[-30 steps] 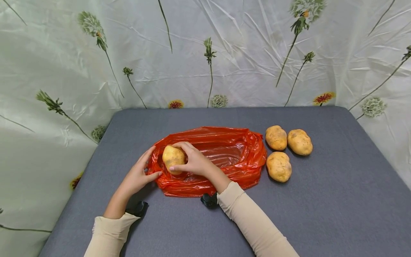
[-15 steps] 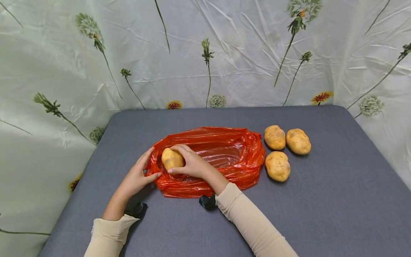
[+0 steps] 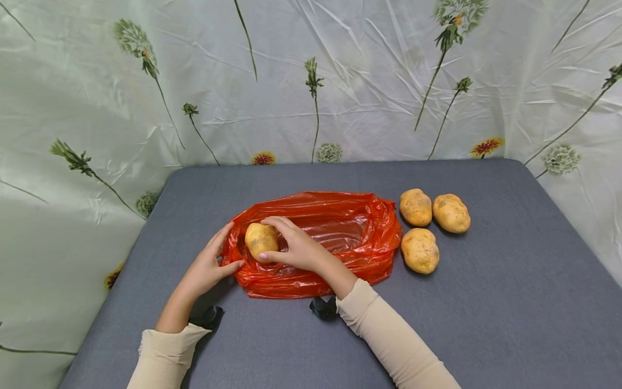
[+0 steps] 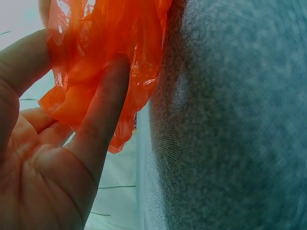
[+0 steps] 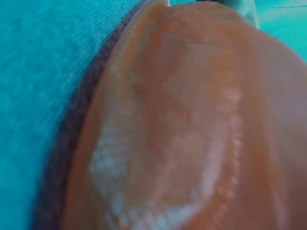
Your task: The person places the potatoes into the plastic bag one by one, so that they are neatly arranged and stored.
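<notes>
A red plastic bag (image 3: 335, 237) lies spread open on the grey table in the head view. One potato (image 3: 261, 242) sits in its left end. My right hand (image 3: 298, 248) is over the bag, thumb and fingers spread loosely about the potato's right side, the thumb tip at its lower edge. At the bag's left end, my left hand (image 3: 206, 267) holds the plastic between thumb and fingers; the left wrist view shows the crumpled bag (image 4: 108, 57) between them. In the right wrist view the bag (image 5: 192, 115) fills most of the picture and the hand is hidden.
Three more potatoes, one at the back (image 3: 416, 207), one at the right (image 3: 451, 214) and one nearer (image 3: 420, 250), lie just right of the bag. Behind the grey table (image 3: 486, 324) hangs a flowered curtain (image 3: 369, 81). Dark straps (image 3: 323, 308) show at both wrists.
The potato has settled slightly lower into the bag's left end. My right hand has just slid a little to the right along it, its grip loosening. The left hand stays put.
</notes>
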{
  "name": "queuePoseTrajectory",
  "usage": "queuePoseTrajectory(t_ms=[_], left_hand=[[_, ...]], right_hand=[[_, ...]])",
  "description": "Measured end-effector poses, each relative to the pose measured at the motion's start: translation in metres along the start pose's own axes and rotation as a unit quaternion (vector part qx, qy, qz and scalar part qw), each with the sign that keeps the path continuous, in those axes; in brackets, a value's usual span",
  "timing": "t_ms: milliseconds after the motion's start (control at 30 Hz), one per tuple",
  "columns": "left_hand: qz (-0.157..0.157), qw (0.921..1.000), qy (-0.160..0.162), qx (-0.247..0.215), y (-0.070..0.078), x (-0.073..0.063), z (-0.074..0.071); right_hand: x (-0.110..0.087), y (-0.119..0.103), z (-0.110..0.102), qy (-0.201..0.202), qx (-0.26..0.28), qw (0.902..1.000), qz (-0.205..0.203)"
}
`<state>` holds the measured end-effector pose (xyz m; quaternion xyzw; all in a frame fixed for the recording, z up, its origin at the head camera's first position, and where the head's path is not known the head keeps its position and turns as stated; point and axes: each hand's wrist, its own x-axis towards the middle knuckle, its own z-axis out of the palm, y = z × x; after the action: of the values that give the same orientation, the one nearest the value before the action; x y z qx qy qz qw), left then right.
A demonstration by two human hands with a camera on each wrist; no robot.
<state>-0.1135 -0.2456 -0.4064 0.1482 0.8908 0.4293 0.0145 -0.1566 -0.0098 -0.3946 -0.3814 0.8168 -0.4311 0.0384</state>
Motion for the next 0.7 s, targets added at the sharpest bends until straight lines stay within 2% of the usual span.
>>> queuePoseTrajectory(t_ms=[700], left_hand=[[0.008, 1.0, 0.002, 0.003, 0.0, 0.0, 0.0]], right_hand=[[-0.032, -0.008, -0.041, 0.073, -0.027, 0.9952, -0.06]])
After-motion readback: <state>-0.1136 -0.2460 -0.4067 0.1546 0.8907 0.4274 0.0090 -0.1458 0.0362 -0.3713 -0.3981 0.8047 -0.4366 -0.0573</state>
